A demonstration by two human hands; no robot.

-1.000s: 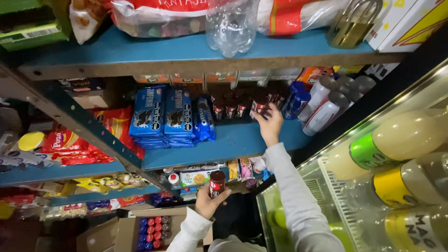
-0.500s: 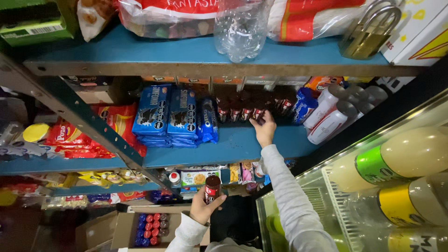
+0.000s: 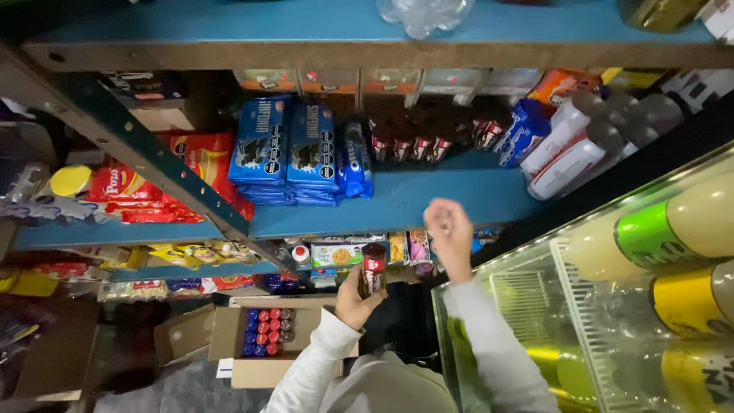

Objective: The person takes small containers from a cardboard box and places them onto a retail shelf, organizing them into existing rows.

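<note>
Before blue shelves [image 3: 428,200], left hand [image 3: 358,300] grips a dark biscuit roll [image 3: 372,269].

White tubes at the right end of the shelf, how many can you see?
3: white tubes lying side by side at the shelf's right end, caps toward the camera. More may be hidden behind.

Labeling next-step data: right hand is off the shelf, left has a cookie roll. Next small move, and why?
Probably the right hand reaches down to take the dark cookie roll from the left hand. The right hand looks empty, hovering in front of the blue shelf, while the left holds the roll upright just below it. A row of similar rolls already stands at the shelf's back.
</note>
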